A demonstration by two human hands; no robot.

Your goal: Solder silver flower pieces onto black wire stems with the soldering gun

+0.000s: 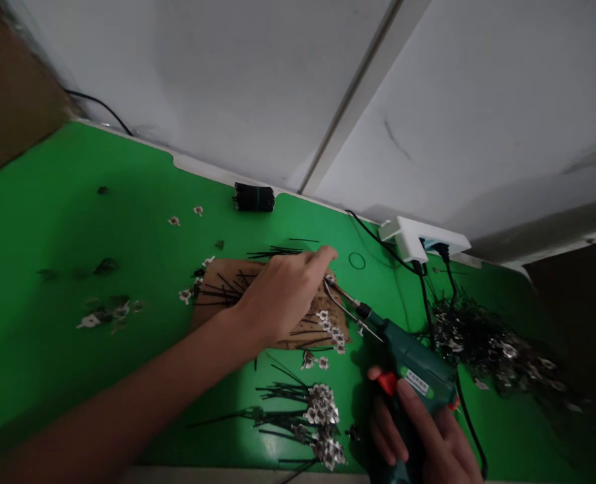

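My right hand [429, 430] grips a green soldering gun [419, 363], a finger at its red trigger. The gun's metal tip points up and left, meeting a small metal piece [329, 279] at the board's right side. My left hand [288, 289] reaches across a brown board [210, 316], its fingers drawn together beside that tip. What the left fingers pinch is hidden behind the hand. Short black wires [227, 292] lie on the board. Down its right side runs a row of small silver metal tabs [332, 333], with wires attached.
Wired tabs [321, 407] lie in piles near the front edge. Loose tabs [101, 314] are scattered at left. A banded wire bundle [254, 197] rests by the wall. A white power strip [424, 238] stands at back right, its cords running beside a tangled heap of wired tabs [500, 349].
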